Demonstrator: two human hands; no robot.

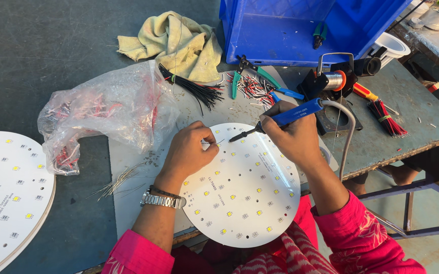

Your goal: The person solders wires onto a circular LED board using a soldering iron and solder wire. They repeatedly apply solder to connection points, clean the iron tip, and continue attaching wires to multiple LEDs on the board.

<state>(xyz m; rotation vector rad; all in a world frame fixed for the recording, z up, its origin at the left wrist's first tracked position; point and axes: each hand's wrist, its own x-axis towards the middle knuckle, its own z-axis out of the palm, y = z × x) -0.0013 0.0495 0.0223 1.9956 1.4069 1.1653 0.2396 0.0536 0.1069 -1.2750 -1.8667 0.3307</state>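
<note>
A round white board [245, 198] dotted with small yellow light chips lies in front of me, overhanging the table's near edge. My right hand [290, 133] grips a blue-handled soldering iron [280, 117], its dark tip aimed left at the board's upper edge. My left hand [191, 149], with a metal watch on the wrist, pinches a thin wire at the same spot, just left of the iron's tip. Pink sleeves cover both my forearms.
A clear plastic bag of red wires [102, 109] lies left. Another round board [8, 198] sits at far left. Behind are a yellowish cloth [176, 43], black wires [194, 89], green-handled cutters [245, 73], a solder spool stand [333, 81] and a blue crate [290, 30].
</note>
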